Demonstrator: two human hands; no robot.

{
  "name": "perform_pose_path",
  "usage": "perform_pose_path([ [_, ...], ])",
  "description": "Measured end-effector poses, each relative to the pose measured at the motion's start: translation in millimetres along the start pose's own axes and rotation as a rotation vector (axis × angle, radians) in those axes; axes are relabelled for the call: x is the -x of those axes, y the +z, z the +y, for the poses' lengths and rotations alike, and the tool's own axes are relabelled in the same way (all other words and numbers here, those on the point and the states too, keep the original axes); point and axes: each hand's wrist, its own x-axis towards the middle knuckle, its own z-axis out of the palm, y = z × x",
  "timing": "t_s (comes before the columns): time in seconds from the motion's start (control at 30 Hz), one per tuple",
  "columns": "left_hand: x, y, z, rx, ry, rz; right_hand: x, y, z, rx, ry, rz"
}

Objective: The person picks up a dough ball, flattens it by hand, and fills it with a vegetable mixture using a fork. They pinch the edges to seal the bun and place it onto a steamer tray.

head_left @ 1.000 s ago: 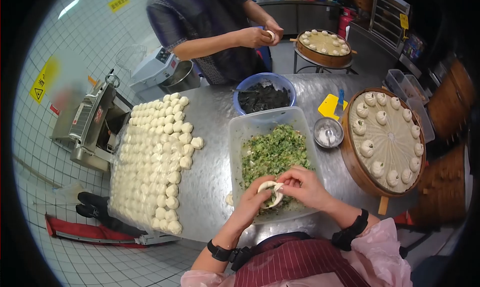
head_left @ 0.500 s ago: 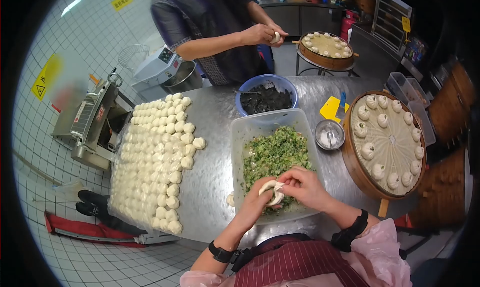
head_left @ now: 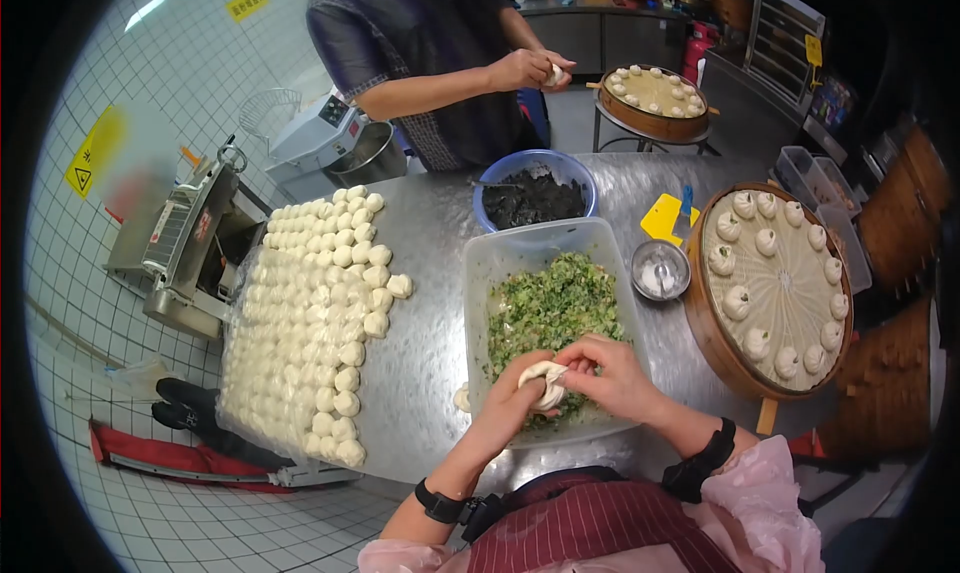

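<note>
Over the near end of a clear plastic tub (head_left: pixel 481 348), a partly closed bun (head_left: pixel 546 381) is held between both hands. My left hand (head_left: pixel 508 401) cups it from the left, fingers curled around its side. The fingers of my right hand (head_left: pixel 607 375) pinch the dough edge at its upper right. Chopped green vegetable filling (head_left: pixel 553 308) lies in the tub beneath and beyond my hands. Just left of the tub, a dough piece (head_left: pixel 461 398) rests on the steel table (head_left: pixel 425 233). What is inside the bun is mostly hidden by my thumb and fingers.
Rows of dough balls (head_left: pixel 310 323), partly under plastic film, cover the table's left. A blue bowl (head_left: pixel 590 188) of dark filling stands behind the tub. To the right are a small metal bowl (head_left: pixel 660 270), yellow scraper (head_left: pixel 664 217) and bamboo steamer (head_left: pixel 705 313) of buns. A co-worker (head_left: pixel 440 73) stands opposite.
My right fingers have gathered a little more of the dough edge, and the bun's opening looks narrower. Both hands stay over the tub. The co-worker's hands shift slightly.
</note>
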Motion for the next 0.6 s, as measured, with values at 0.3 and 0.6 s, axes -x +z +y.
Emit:
perform_pose_path([
  [0.3, -1, 1, -2, 0.023, -0.027, 0.034, -3, -1, -5, 0.346, -0.472, 0.049],
  [0.6, -1, 3, 9, 0.325, -0.107, 0.162, -5, 1, 0, 0.107, -0.068, 0.069],
])
